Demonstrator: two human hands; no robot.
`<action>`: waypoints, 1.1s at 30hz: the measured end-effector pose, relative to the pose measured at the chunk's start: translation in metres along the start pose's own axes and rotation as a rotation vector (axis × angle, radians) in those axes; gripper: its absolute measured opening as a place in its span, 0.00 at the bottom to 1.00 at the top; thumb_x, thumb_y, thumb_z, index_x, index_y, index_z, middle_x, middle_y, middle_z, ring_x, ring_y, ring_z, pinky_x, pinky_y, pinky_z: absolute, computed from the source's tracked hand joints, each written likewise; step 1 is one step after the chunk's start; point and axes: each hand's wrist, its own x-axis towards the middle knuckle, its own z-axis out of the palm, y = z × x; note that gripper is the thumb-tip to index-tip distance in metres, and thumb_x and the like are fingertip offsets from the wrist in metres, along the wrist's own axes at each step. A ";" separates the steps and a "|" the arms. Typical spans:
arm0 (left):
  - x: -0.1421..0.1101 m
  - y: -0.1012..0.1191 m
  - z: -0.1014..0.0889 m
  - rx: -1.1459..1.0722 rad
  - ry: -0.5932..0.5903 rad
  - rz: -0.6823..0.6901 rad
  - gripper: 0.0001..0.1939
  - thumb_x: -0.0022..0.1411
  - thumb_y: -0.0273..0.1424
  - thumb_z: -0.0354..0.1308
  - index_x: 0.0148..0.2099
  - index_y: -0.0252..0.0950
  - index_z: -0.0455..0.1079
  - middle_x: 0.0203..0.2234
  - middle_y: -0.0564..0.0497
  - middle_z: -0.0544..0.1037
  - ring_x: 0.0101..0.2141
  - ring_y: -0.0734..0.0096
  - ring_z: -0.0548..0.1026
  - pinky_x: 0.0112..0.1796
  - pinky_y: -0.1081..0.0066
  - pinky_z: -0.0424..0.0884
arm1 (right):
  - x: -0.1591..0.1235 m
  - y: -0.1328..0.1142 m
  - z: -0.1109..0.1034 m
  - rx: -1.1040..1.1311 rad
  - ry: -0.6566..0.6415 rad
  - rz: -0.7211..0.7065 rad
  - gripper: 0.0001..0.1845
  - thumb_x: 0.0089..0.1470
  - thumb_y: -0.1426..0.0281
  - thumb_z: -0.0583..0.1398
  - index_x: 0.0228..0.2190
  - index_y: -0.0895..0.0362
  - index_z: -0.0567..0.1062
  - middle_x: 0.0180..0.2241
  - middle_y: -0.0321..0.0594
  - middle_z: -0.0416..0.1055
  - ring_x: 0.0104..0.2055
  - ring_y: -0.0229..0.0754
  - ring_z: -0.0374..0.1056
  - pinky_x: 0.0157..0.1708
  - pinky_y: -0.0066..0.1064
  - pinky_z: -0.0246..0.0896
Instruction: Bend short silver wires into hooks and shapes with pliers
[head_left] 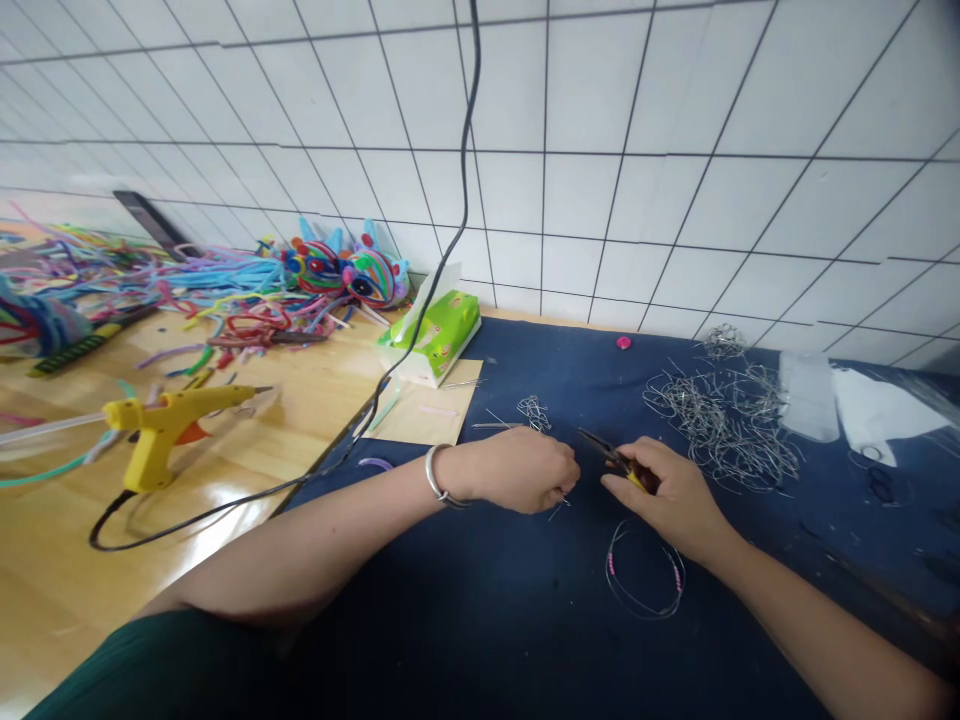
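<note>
My left hand (525,470), with a silver bangle (436,475) at the wrist, is closed over the dark blue cloth (480,620). A short piece of wire (559,508) shows under its fingers; most of it is hidden. My right hand (667,490) grips a pair of pliers (611,455) with yellow and dark handles, their jaws pointing toward the left hand without touching it. Below the right hand lies a wire loop with pink beads (679,578). Just beyond the left hand is a small cluster of bent wires (534,412).
A heap of bent wires (720,420) lies at right, beside a clear plastic bag (808,396). On the left stand a yellow glue gun (161,430), a green tissue pack (442,335) and many pipe cleaners (247,280). A black cable (461,200) hangs down across the wall.
</note>
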 end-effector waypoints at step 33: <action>-0.049 -0.095 -0.040 -0.066 0.030 -0.344 0.13 0.50 0.34 0.57 0.40 0.36 0.68 0.35 0.52 0.70 0.30 0.75 0.67 0.30 0.77 0.59 | -0.008 -0.017 -0.016 -0.641 -0.227 -0.277 0.06 0.50 0.65 0.55 0.31 0.54 0.68 0.30 0.38 0.63 0.33 0.41 0.60 0.33 0.33 0.53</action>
